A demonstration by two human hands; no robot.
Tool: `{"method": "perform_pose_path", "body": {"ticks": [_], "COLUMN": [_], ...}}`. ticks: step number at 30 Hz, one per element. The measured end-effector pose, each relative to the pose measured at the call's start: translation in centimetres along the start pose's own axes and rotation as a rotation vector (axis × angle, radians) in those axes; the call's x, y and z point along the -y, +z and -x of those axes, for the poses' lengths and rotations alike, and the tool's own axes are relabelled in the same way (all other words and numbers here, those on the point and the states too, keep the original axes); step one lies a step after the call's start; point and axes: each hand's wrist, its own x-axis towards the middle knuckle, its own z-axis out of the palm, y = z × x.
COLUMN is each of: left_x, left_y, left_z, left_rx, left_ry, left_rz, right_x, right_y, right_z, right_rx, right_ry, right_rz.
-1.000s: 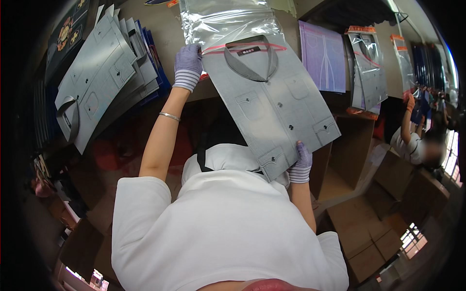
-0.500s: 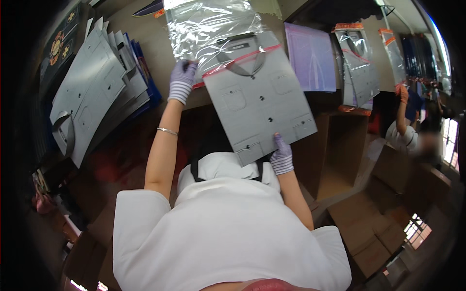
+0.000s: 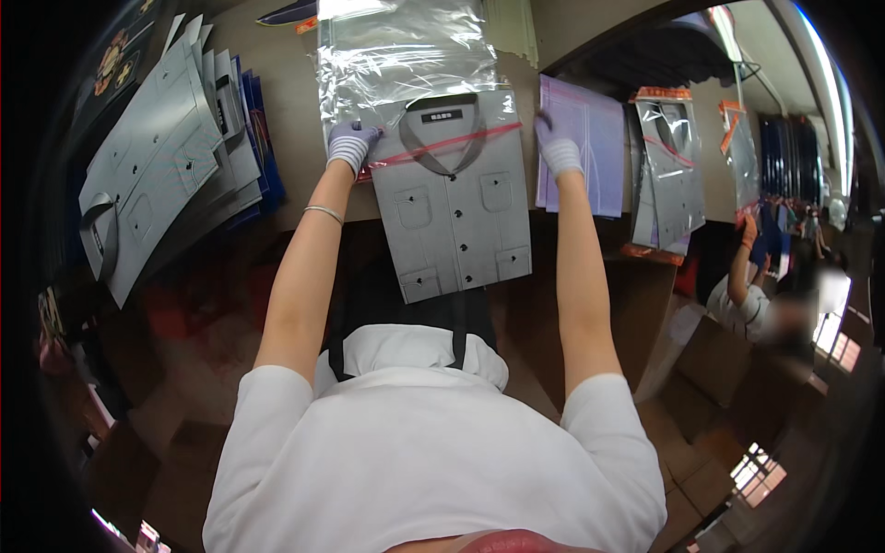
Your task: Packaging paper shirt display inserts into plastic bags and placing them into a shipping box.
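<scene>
A folded grey shirt with a dark collar, buttons and pockets lies in front of me, its lower end overhanging the table's near edge. Its collar end is inside the mouth of a clear plastic bag, whose red strip crosses the collar. My left hand, in a striped lilac-and-white glove, is closed on the bag's left edge by the strip. To the right of the shirt, my similarly gloved right hand is off it, with fingers stretched out and slightly blurred. It is over the left edge of some purple sheets.
Several grey folded shirts are stacked at left, with blue pieces beneath. Bagged grey shirts lie at right on the table. Cardboard boxes stand on the floor at right. Farther right, another person in orange gloves works.
My right hand has let go of the shirt's lower edge and moved up and to the right. The shirt now lies straighter. My left hand stays at the bag's edge.
</scene>
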Motion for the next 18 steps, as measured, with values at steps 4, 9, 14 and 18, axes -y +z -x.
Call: {"method": "perform_pose_path", "body": {"ticks": [4, 9, 14, 18], "left_x": [0.9, 2.8, 4.6, 11.3], "left_y": [1.0, 0.2, 1.8, 3.8], "left_z": [0.6, 5.4, 11.5, 17.3], "left_rx": [-0.017, -0.132, -0.137, 0.066], "left_ry": [0.083, 0.015, 0.09, 0.168], "left_rz": [0.381, 0.597, 0.47, 0.234], "right_x": [-0.3, 1.0, -1.2, -0.6], "right_y": [4.3, 3.7, 0.9, -2.6], "right_z": [-5.8, -0.6, 7.1, 16.4], "right_rx": [0.076, 0.124, 0.121, 0.256], "right_ry": [0.075, 0.202, 0.346, 0.351], "right_rz": [0.024, -0.405, -0.351, -0.099]}}
